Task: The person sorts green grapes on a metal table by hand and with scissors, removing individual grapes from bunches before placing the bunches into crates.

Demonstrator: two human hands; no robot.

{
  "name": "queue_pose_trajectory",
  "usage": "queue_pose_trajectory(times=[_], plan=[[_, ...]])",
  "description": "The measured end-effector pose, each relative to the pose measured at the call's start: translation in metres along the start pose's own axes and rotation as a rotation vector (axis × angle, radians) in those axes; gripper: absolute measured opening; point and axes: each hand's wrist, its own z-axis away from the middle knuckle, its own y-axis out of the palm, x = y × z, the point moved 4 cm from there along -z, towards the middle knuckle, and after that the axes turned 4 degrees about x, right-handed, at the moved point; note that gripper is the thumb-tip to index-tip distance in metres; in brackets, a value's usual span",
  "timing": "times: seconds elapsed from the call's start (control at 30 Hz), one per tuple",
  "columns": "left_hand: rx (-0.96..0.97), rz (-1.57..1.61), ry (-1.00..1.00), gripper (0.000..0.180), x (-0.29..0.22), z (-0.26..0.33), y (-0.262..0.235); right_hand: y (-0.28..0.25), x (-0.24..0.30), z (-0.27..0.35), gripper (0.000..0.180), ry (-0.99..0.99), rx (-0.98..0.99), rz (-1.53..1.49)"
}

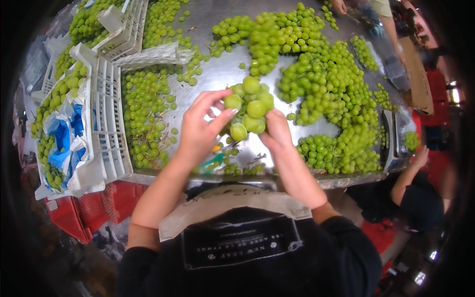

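In front of me, above the metal table (208, 74), I hold a small bunch of green grapes (253, 108) up between both hands. My right hand (278, 131) grips it from the right, its fingertips partly hidden behind the fruit. On the left side, the thumb and curled fingers of my left hand (205, 119) close on a grape at the bunch's edge. Below the bunch lies a small green and orange object (213, 162), too blurred to name. Many larger green bunches (336, 84) are heaped to the right.
Loose grapes (148, 111) and stems cover the table's left part. White plastic crates (106, 119) holding grapes and blue-and-white wrapping stand further left, above red crates (94, 208). At right are a scale-like device (393, 136), a cardboard box (418, 79) and other people's arms (388, 29).
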Motion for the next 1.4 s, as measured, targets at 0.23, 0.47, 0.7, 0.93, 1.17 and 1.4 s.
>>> queue_pose_trajectory(times=[0.23, 0.47, 0.7, 0.93, 1.17, 1.4], plan=[[-0.042, 0.463, -0.106, 0.056, 0.032, -0.003, -0.002, -0.014, 0.005, -0.011, 0.013, -0.325, -0.041, 0.265], [0.25, 1.311, -0.356, 0.069, 0.051, 0.005, 0.036, 0.05, 0.055, 0.022, 0.007, -1.011, 0.123, 1.297], [0.255, 1.656, -0.473, 0.062, 0.068, 0.015, 0.037, 0.04, 0.08, 0.027, 0.028, -0.865, 0.463, 0.573], [0.304, 1.719, -0.465, 0.06, 0.068, 0.02, 0.03, 0.001, 0.026, -0.015, 0.052, -0.278, 0.317, 0.081], [0.305, 1.472, -0.431, 0.063, 0.064, 0.016, 0.029, 0.017, -0.009, -0.001, 0.058, 0.17, 0.533, -0.429], [0.136, 1.443, -0.729, 0.067, 0.071, 0.004, 0.031, 0.007, -0.009, -0.008, 0.053, -0.051, 0.367, -0.229]])
